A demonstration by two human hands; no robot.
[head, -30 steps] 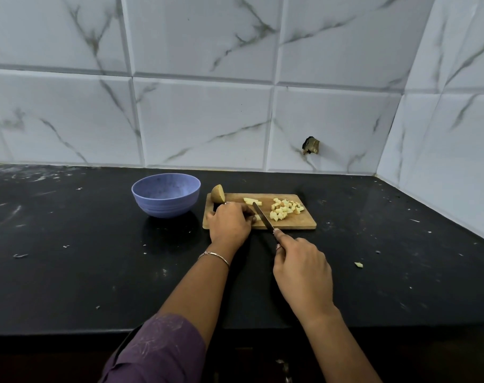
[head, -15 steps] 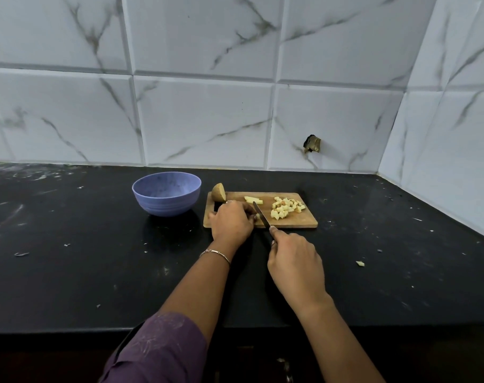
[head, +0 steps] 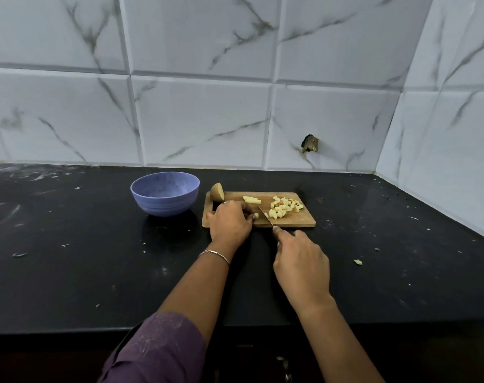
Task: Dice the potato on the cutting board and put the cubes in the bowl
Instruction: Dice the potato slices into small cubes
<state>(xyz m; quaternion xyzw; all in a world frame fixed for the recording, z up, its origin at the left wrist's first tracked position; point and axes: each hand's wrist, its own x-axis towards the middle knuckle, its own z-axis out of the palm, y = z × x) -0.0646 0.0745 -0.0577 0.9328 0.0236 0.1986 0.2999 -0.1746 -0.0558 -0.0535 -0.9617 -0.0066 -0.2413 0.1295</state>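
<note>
At a black stone desk (head: pixel 69 272) set against a white marble-patterned tile wall (head: pixel 202 120), we look down on a person's two bare forearms reaching forward, the left one coming out of a purple sleeve (head: pixel 155 349).

A wooden cutting board (head: pixel 299 221) lies flat on the desk toward the wall, with a blue bowl (head: pixel 164 194) standing upright just to its left, near it but not touching.

The left grip (head: pixel 229 221) rests on the board's near left part, fingers curled down over a small potato piece (head: pixel 256 216) that shows at the fingertips. The right grip (head: pixel 301 261) sits just in front of the board's near edge, wrapped round the handle of a knife (head: pixel 264 214), forefinger stretched along its top. The blade angles away over the board and meets it between the held piece and the cut pile.

An uncut potato half (head: pixel 217 192), skin on, sits at the board's far left corner. We see the pile of cubes (head: pixel 283 207) heaped on the right half of the board, and a few potato strips (head: pixel 252 200) lying near its far edge, between the half and the pile.

A thin bracelet (head: pixel 214 254) circles the left wrist. One stray potato bit (head: pixel 358 262) lies on the desk well to the right of the right grip. A dark broken hole (head: pixel 309 143) marks the wall above the board.
</note>
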